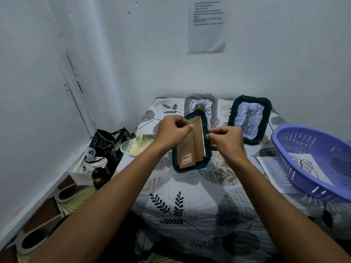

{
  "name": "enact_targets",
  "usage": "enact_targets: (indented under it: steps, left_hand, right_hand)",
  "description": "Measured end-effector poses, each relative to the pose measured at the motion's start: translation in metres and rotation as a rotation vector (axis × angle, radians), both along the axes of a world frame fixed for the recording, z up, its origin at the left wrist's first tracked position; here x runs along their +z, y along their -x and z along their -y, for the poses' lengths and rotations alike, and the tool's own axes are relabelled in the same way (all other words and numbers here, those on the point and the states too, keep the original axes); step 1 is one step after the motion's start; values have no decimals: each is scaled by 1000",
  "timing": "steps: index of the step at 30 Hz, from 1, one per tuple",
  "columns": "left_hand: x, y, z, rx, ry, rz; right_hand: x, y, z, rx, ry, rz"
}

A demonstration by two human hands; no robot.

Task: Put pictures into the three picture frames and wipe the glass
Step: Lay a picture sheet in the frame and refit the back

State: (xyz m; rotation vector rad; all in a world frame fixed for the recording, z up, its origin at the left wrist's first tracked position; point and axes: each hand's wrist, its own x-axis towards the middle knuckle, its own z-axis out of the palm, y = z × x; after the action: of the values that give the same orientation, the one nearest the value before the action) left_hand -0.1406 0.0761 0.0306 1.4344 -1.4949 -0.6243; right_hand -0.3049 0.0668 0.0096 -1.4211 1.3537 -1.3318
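Note:
A dark green picture frame (208, 154) is held tilted above the table with its brown cardboard back (187, 150) facing me. My left hand (170, 132) pinches the top of the backing near its stand flap. My right hand (226, 141) pinches the frame's right edge. A grey frame (214, 109) with a picture in it lies behind, partly hidden. Another dark green frame (248, 118) with a blue picture lies at the back right. A yellow cloth (139, 144) lies at the table's left edge.
A purple plastic basket (311, 160) stands at the right, over printed pictures (273, 171). The table carries a leaf-patterned cloth (190, 202). Bags and small items (102, 149) crowd the floor corner at left. Walls close in behind and left.

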Motion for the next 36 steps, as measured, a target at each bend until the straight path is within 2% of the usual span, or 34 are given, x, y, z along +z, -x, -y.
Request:
enact_targets:
  steps: [3, 5, 17, 19, 22, 26, 30, 33, 36]
  left_hand:
    - [8, 21, 13, -60, -213, -124]
    - [5, 29, 17, -48, -276, -169]
    - [14, 36, 12, -9, -391, -234]
    - [18, 32, 13, -10, -420, -272]
    - [20, 22, 13, -20, -449, -348]
    - [15, 2, 9, -58, -443, -453]
    - [1, -23, 5, -120, -426, -548]
    - [-13, -40, 1, -169, -434, -603]
    - [-26, -53, -6, -208, -470, -651]
  right_hand:
    - [-4, -6, -2, -57, 64, -98]
    - [-5, -7, -7, -81, 100, -138]
    - [-8, -5, -22, -79, 296, -283]
    - [-7, -6, -20, -63, 301, -267]
    - [-1, -4, -16, -6, 268, -132]
    - [-3, 12, 1, -12, 142, -45]
    - [-10, 27, 11, 25, -152, -3]
    - [-17, 33, 9, 139, -458, 203]
    - [-25, 39, 10, 239, -560, 380]
